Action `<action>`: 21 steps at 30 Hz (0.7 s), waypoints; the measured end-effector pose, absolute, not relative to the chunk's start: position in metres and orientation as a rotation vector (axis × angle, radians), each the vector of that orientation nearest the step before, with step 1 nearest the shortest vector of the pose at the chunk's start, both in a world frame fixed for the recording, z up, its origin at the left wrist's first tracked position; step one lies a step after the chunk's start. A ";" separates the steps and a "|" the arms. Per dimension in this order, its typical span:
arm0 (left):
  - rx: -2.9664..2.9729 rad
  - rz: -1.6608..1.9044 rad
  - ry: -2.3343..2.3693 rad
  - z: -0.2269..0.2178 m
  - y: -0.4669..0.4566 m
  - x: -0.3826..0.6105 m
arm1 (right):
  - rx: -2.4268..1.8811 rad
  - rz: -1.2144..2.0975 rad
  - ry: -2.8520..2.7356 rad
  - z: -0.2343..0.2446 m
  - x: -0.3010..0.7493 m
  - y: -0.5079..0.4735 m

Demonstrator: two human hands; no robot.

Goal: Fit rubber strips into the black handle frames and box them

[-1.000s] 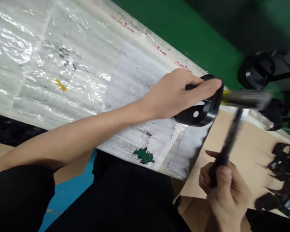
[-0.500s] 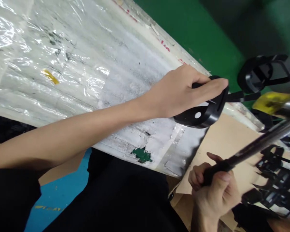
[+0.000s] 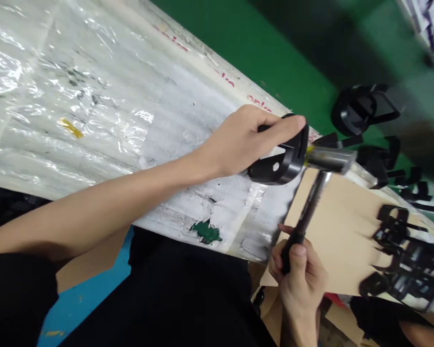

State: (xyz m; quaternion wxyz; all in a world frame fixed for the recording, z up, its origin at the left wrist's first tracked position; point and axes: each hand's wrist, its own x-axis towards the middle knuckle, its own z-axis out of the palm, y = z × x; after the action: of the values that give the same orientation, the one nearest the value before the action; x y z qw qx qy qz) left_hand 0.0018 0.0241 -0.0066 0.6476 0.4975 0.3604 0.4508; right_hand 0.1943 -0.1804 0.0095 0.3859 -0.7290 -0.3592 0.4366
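Note:
My left hand [image 3: 242, 142] grips a curved black plastic part [image 3: 275, 169] with a round hole, pressing it down at the edge of a plastic-wrapped white board [image 3: 94, 96]. My right hand [image 3: 300, 279] is closed around the black handle of a steel hammer [image 3: 313, 202]. The hammer's head [image 3: 331, 160], marked with yellow at its striking end, sits against the black part's outer edge. The fingers of my left hand hide the top of the part.
A sheet of tan cardboard [image 3: 332, 226] holds a heap of black parts [image 3: 408, 255] at the right. More black parts lie on the green floor [image 3: 267, 58], including a larger piece [image 3: 354, 111]. My dark clothing [image 3: 181, 289] fills the bottom of the view.
The hammer has swung back from its raised position at the right, and its head now meets the black part. My left hand keeps its hold, and the view has shifted slightly.

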 end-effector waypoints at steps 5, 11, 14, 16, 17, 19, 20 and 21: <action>0.961 0.988 0.730 -0.007 0.023 0.003 | -1.859 1.020 -0.880 0.002 0.197 -0.202; 1.193 0.937 0.780 0.002 0.014 0.003 | -1.867 0.848 -1.071 -0.009 0.208 -0.234; 1.357 1.000 0.839 0.000 0.013 0.001 | -1.997 0.927 -1.289 -0.011 0.206 -0.233; 1.467 1.091 0.884 -0.004 0.015 0.000 | -2.054 0.933 -1.382 -0.010 0.199 -0.226; 1.513 1.128 0.888 -0.007 0.016 0.000 | -2.070 0.924 -1.413 -0.008 0.195 -0.222; 1.557 1.155 0.836 -0.012 0.018 0.002 | -2.083 0.907 -1.448 -0.005 0.186 -0.213; 1.542 1.152 0.794 -0.014 0.019 0.003 | -2.077 0.891 -1.452 -0.003 0.183 -0.208; 1.504 1.144 0.754 -0.017 0.019 0.005 | -2.067 0.869 -1.456 -0.002 0.180 -0.204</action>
State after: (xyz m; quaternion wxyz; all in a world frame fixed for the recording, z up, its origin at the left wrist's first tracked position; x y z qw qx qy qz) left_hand 0.0048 0.0191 -0.0171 0.5256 0.6290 0.3152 0.4783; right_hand 0.1800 -0.2036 -0.0017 0.2317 -0.7521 -0.5298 0.3162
